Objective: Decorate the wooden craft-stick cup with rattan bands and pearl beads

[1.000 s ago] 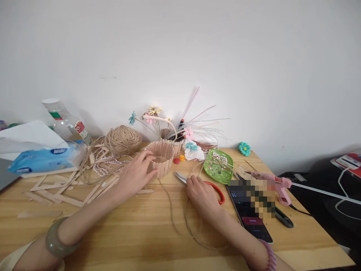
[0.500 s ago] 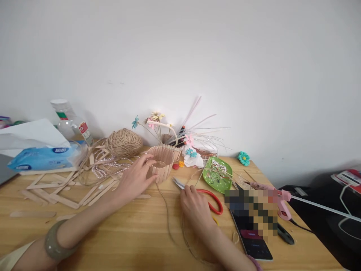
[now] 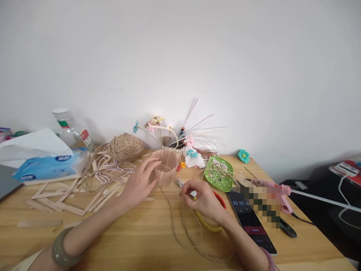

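A small round basket of wooden craft sticks [image 3: 165, 177] stands on the table, tilted a little. My left hand [image 3: 141, 180] grips its near left wall, fingers over the rim and thumb outside. A strand of jute twine [image 3: 171, 210] runs from the basket's base onto the table and loops to the right. My right hand [image 3: 201, 199] is pinched closed beside the basket, with twine rising to its fingertips. Under that hand lie scissors [image 3: 208, 226] with red and yellow handles, partly hidden by it, blades toward the basket.
Loose craft sticks [image 3: 70, 207], bead strings [image 3: 113, 175] and a twine ball [image 3: 126, 146] lie left. Wipes [image 3: 45, 167] and a bottle [image 3: 66, 126] stand behind. On the right are a green dish [image 3: 218, 182], a phone [image 3: 254, 226] and a pink glue gun [image 3: 283, 197].
My right hand has lifted off the scissors and turned into a pinch; both scissor handles now show. My left hand stays on the basket. The view has shifted slightly.
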